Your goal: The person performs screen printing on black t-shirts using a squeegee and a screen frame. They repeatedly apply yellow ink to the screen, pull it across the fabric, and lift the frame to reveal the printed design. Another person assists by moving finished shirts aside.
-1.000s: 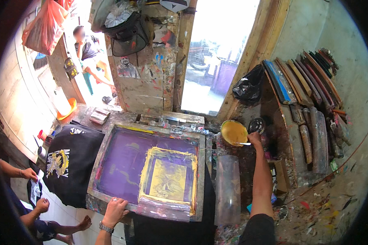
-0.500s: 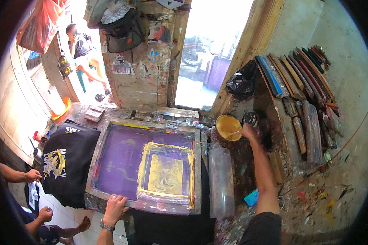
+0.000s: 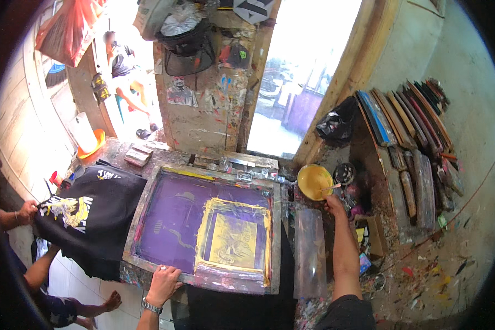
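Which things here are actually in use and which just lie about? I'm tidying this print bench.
In use:
left hand on the screen frame
right hand at the yellow ink bowl

Lying about:
squeegees against the wall
black bag
printed black shirt, handled by another person

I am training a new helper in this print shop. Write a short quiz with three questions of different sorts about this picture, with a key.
1. True or false: the left hand rests on the near edge of the purple screen-printing frame.
2. Multiple choice: the right hand reaches a thin stick into (a) the round bowl of yellow ink, (b) a black bag, (c) a cardboard box.
3. Fill in: the black printed T-shirt lies to the ____ of the frame.

Key: 1 true; 2 a; 3 left.
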Action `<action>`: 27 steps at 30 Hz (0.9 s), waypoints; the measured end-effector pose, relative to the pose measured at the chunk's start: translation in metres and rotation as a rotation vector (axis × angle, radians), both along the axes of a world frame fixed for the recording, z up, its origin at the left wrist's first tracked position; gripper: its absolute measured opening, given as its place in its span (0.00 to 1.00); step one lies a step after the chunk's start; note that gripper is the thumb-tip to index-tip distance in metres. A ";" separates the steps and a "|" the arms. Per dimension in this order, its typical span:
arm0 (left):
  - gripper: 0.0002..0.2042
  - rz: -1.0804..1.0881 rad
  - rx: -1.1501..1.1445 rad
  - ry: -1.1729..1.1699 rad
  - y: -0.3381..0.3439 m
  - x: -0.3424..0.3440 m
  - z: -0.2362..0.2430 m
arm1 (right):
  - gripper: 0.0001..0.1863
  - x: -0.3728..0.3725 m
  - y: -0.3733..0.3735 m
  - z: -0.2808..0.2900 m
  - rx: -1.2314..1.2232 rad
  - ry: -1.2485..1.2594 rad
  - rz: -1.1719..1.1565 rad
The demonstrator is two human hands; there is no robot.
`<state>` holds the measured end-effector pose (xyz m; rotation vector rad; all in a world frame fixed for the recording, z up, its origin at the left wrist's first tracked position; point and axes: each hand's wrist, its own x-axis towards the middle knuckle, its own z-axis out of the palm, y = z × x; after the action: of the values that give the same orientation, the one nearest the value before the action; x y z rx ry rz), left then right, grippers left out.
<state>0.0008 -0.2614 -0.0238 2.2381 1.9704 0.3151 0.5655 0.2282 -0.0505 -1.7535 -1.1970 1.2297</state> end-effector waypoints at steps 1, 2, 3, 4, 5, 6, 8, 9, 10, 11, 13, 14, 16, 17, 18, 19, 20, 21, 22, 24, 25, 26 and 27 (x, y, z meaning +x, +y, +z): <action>0.16 0.009 -0.019 0.006 -0.001 -0.001 -0.001 | 0.18 0.005 0.000 0.004 -0.047 0.013 0.020; 0.16 0.014 -0.037 0.009 -0.001 -0.001 -0.001 | 0.17 0.012 0.000 0.009 -0.092 0.024 0.035; 0.16 0.015 -0.041 0.012 0.000 -0.001 0.000 | 0.17 0.012 -0.003 0.014 -0.138 0.044 0.050; 0.16 0.018 -0.050 0.019 -0.002 -0.001 0.003 | 0.15 0.008 -0.004 0.025 -0.160 -0.169 0.087; 0.16 0.024 -0.069 0.030 -0.006 -0.002 0.006 | 0.14 0.000 -0.003 0.042 -0.187 -0.378 0.129; 0.16 0.025 -0.056 0.035 -0.004 -0.004 0.006 | 0.13 -0.006 0.001 0.064 -0.089 -0.576 0.149; 0.16 0.018 -0.056 0.037 -0.009 -0.005 0.003 | 0.13 -0.023 0.003 0.090 0.185 -0.971 0.138; 0.16 0.025 -0.076 0.041 -0.009 -0.005 0.005 | 0.14 -0.025 0.002 0.092 0.382 -1.151 0.120; 0.15 0.013 -0.082 0.028 -0.003 -0.001 0.006 | 0.15 0.000 0.009 0.089 0.416 -1.220 0.215; 0.15 0.002 -0.090 0.016 0.004 0.003 0.004 | 0.16 0.022 0.018 0.086 0.446 -1.286 0.314; 0.16 0.042 -0.118 0.062 -0.009 -0.002 0.007 | 0.20 -0.036 0.023 0.101 0.077 -1.318 0.483; 0.16 0.028 -0.115 0.070 -0.006 -0.002 0.006 | 0.20 -0.033 0.030 0.111 0.080 -1.336 0.480; 0.16 0.008 -0.067 0.062 -0.001 -0.001 -0.001 | 0.20 -0.025 0.043 0.118 0.070 -1.365 0.482; 0.17 -0.004 -0.047 0.058 0.001 -0.001 -0.004 | 0.19 -0.022 0.049 0.121 0.095 -1.303 0.478; 0.17 -0.002 -0.054 0.059 -0.001 0.000 -0.003 | 0.17 -0.026 0.048 0.120 0.163 -1.292 0.566; 0.17 -0.002 -0.061 0.061 -0.001 0.000 0.000 | 0.16 -0.028 0.045 0.119 0.230 -1.277 0.652; 0.17 -0.004 -0.068 0.062 0.000 -0.001 0.002 | 0.15 -0.029 0.042 0.118 0.297 -1.259 0.734; 0.18 0.003 -0.066 0.068 -0.003 -0.001 0.003 | 0.14 -0.037 0.031 0.130 0.353 -1.316 0.656; 0.18 0.011 -0.064 0.074 -0.006 -0.001 0.004 | 0.13 -0.036 0.027 0.122 0.382 -1.312 0.632; 0.18 0.021 -0.061 0.078 -0.012 -0.001 0.005 | 0.12 -0.027 0.006 0.103 0.440 -1.309 0.584; 0.18 0.012 -0.053 0.072 -0.010 0.000 0.003 | 0.12 -0.014 -0.001 0.086 0.422 -1.270 0.513; 0.18 -0.004 -0.035 0.059 -0.002 0.002 0.000 | 0.12 0.007 -0.005 0.068 0.406 -1.239 0.430; 0.18 -0.010 -0.021 0.052 0.002 0.004 -0.001 | 0.12 0.017 -0.006 0.061 0.397 -1.202 0.360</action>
<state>0.0049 -0.2599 -0.0249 2.2647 1.9782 0.2364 0.5828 0.2221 0.0104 -1.9941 -2.2801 -0.0932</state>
